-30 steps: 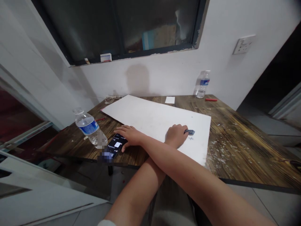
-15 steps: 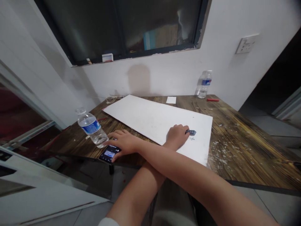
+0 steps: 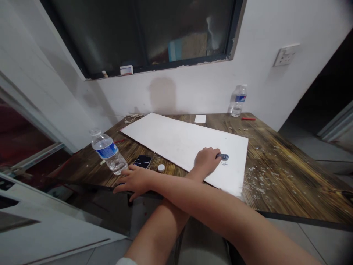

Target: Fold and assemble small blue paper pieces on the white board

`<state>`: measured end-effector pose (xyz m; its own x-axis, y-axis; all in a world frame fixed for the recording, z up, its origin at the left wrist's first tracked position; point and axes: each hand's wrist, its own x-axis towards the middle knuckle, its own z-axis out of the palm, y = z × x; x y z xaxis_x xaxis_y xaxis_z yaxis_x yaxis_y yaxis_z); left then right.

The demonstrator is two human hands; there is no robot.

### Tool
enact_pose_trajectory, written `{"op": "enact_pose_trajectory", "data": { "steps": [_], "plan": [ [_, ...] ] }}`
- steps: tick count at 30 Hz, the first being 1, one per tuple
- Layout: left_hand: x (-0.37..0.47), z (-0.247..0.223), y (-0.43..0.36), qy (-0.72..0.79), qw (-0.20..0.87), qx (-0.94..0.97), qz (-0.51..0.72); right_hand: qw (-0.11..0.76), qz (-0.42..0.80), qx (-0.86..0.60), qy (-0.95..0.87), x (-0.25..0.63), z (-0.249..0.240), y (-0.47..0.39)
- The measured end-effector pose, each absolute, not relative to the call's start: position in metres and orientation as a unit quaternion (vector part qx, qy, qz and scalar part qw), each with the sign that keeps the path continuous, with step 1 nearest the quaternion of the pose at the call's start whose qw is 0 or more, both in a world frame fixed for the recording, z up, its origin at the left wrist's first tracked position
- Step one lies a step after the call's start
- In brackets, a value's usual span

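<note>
My forearms cross, the right over the left. My left hand [image 3: 207,161] rests closed on the white board [image 3: 176,134], gripping a small dark patterned object [image 3: 224,157] that pokes out past its fingers. Close in front of that object is a small dark star-like mark on the board. At the table's front left edge, my right hand [image 3: 135,181] has its fingers spread, with a small dark item, too small to name, at one finger. Just beyond this hand lies a black phone [image 3: 142,161], partly hidden by it. A white cap [image 3: 161,168] lies right of the phone.
A water bottle [image 3: 108,152] stands near my right hand, another bottle [image 3: 238,101] at the back right by a red stick [image 3: 248,119]. White paper [image 3: 200,119] and a coiled cable [image 3: 132,117] lie at the back. Pale scraps litter the wooden table [image 3: 286,176].
My right hand has moved left and nearer to me, off the phone. The phone now lies farther back and to the right. The white cap has come into view. My left hand has barely moved.
</note>
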<state>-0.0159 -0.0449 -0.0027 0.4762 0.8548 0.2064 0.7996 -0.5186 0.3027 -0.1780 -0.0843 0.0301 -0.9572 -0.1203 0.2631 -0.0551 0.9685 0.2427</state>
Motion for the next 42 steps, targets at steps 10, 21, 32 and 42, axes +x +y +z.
{"op": "enact_pose_trajectory", "data": {
  "steps": [10,21,32,42],
  "plan": [
    [-0.014,-0.01,-0.044,0.474,0.046,0.862,0.175,0.146,0.062,0.004,-0.987,-0.151,0.04,-0.078],
    [-0.012,-0.01,-0.048,0.459,0.014,0.871,0.173,0.448,0.326,-0.407,-0.727,-0.119,0.047,-0.034],
    [-0.01,-0.006,-0.051,0.449,0.0,0.878,0.164,0.352,0.308,-0.365,-0.805,-0.111,0.041,-0.032],
    [-0.009,-0.006,-0.053,0.453,0.001,0.879,0.15,0.215,0.188,-0.265,-0.921,-0.12,0.024,-0.029]
  ]
}}
